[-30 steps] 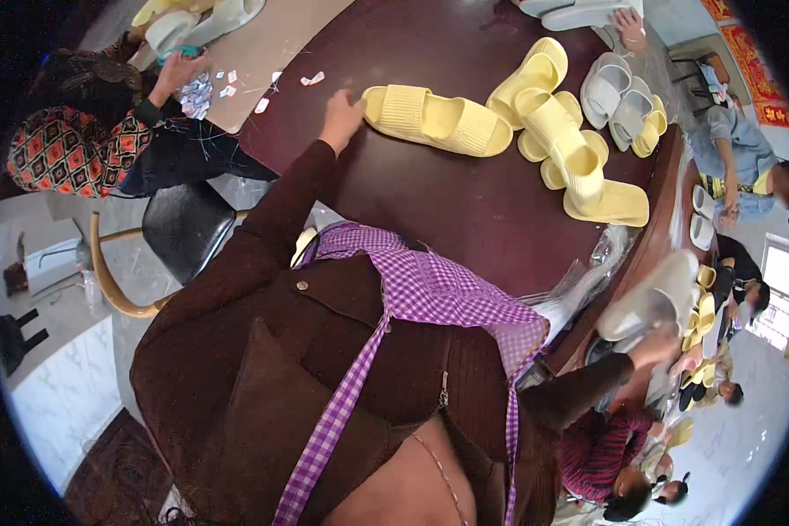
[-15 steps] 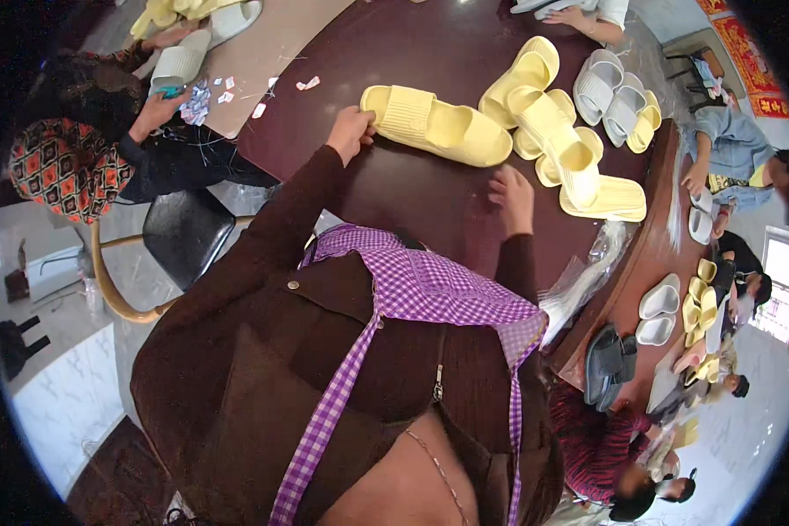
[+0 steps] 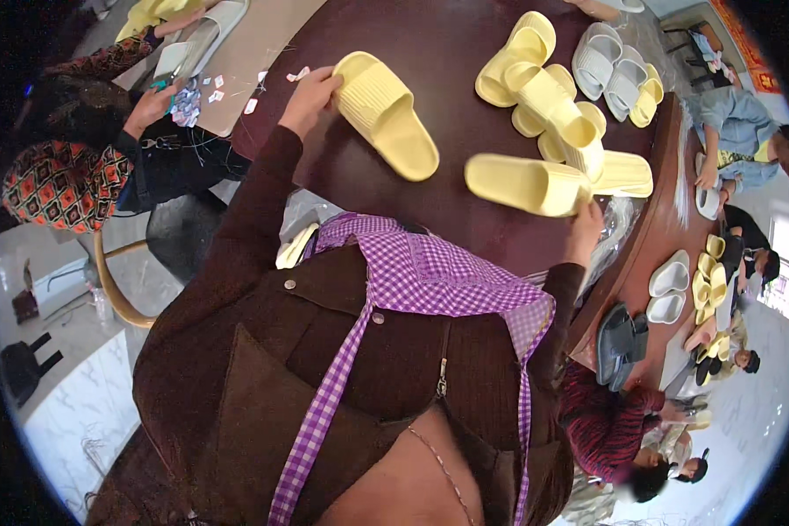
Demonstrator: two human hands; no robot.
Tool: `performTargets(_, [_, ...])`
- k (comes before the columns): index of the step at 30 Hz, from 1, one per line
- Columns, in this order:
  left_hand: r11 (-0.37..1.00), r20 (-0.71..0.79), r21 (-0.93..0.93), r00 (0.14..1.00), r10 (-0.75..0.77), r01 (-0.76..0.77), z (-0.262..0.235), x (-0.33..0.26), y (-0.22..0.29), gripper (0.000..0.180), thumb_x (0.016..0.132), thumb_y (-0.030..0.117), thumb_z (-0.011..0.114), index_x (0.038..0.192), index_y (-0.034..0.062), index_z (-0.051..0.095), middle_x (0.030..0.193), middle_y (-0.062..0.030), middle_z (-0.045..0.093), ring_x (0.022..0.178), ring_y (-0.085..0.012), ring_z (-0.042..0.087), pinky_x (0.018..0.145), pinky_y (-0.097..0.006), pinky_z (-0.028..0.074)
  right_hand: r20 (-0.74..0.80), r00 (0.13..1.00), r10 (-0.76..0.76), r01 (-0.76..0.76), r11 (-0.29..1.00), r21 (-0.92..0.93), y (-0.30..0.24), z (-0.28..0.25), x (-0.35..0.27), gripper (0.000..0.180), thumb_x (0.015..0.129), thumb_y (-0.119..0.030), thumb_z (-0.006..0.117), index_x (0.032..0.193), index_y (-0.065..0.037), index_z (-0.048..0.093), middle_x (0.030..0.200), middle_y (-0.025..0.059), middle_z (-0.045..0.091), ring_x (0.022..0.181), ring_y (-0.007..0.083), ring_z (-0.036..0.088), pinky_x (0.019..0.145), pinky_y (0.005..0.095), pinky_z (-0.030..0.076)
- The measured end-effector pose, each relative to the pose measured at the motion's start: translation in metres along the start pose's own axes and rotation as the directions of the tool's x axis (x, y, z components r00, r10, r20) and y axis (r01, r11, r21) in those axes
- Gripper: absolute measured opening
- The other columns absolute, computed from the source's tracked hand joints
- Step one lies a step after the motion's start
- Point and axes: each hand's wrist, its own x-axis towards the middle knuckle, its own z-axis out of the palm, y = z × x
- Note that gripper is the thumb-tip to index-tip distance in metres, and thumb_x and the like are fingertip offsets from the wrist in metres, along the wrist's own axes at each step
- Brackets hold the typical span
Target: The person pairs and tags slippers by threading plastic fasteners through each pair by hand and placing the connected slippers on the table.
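Maroon desk [image 3: 430,39] spans twelve o'clock; above it, the left yellow slipper [image 3: 386,118] at twelve, the right yellow slipper [image 3: 522,186] at two, probably light, flexible, best gripped toe-end, where left hand [image 3: 310,98] and right hand [image 3: 586,231] each pinch one.

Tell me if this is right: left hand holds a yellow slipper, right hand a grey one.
One colour is wrong: the head view shows the right hand holding a yellow slipper, not grey. The left hand does hold a yellow one.
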Motion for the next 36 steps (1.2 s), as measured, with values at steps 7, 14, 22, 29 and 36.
performTargets(7, [0.972, 0.415, 0.193, 0.909, 0.042, -0.133, 0.099, -0.006, 0.057, 0.029, 0.082, 0.019, 0.052, 0.102, 0.0008, 0.061, 0.075, -0.0017, 0.059, 0.069, -0.0118, 0.054, 0.062, -0.026, 0.044, 0.169, 0.940, -0.295, 0.336, 0.886, -0.319, -0.013, 0.009, 0.001, 0.038, 0.085, -0.017, 0.056, 0.117, 0.003, 0.053, 0.102, 0.0121, 0.063, 0.088, 0.0120, 0.057, 0.069, 0.0240, 0.046])
performTargets(14, [0.915, 0.309, 0.277, 0.929, 0.204, -0.293, 0.153, -0.004, 0.012, 0.034, 0.083, 0.017, 0.052, 0.112, -0.0022, 0.055, 0.090, -0.0069, 0.061, 0.078, -0.0127, 0.056, 0.068, -0.025, 0.046, -0.044, 0.949, -0.312, 0.310, 0.950, -0.039, 0.012, 0.035, -0.031, 0.027, 0.081, -0.012, 0.060, 0.102, 0.004, 0.061, 0.091, 0.0083, 0.065, 0.083, 0.0128, 0.058, 0.077, 0.0258, 0.046])
performTargets(22, [0.976, 0.261, 0.212, 0.959, -0.110, 0.055, 0.113, -0.071, -0.010, 0.031, 0.085, 0.015, 0.051, 0.110, -0.0032, 0.055, 0.087, -0.0053, 0.061, 0.070, -0.0100, 0.055, 0.060, -0.023, 0.046, -0.294, 0.955, -0.030, -0.019, 0.987, -0.162, 0.102, -0.051, -0.095, 0.022, 0.081, -0.011, 0.059, 0.097, 0.003, 0.062, 0.085, 0.0092, 0.064, 0.071, 0.0133, 0.058, 0.064, 0.0259, 0.047])
performTargets(29, [0.967, 0.387, 0.091, 0.886, -0.256, 0.240, 0.122, -0.110, -0.023, 0.023, 0.086, 0.012, 0.051, 0.104, -0.0018, 0.057, 0.079, -0.0046, 0.058, 0.063, -0.0085, 0.052, 0.054, -0.021, 0.043, -0.452, 0.883, -0.130, -0.060, 0.923, -0.381, 0.169, -0.096, -0.114, 0.021, 0.078, -0.014, 0.059, 0.091, 0.003, 0.063, 0.074, 0.0084, 0.063, 0.062, 0.0099, 0.056, 0.050, 0.0232, 0.044])
performTargets(36, [0.960, 0.460, 0.173, 0.844, -0.276, 0.219, 0.139, -0.116, -0.011, 0.022, 0.086, 0.011, 0.051, 0.103, -0.0015, 0.056, 0.079, -0.0038, 0.057, 0.063, -0.0083, 0.052, 0.054, -0.021, 0.041, -0.463, 0.876, -0.136, -0.102, 0.885, -0.454, 0.171, -0.099, -0.093, 0.023, 0.076, -0.018, 0.061, 0.087, 0.003, 0.065, 0.065, 0.0079, 0.063, 0.059, 0.0148, 0.058, 0.057, 0.0289, 0.048])
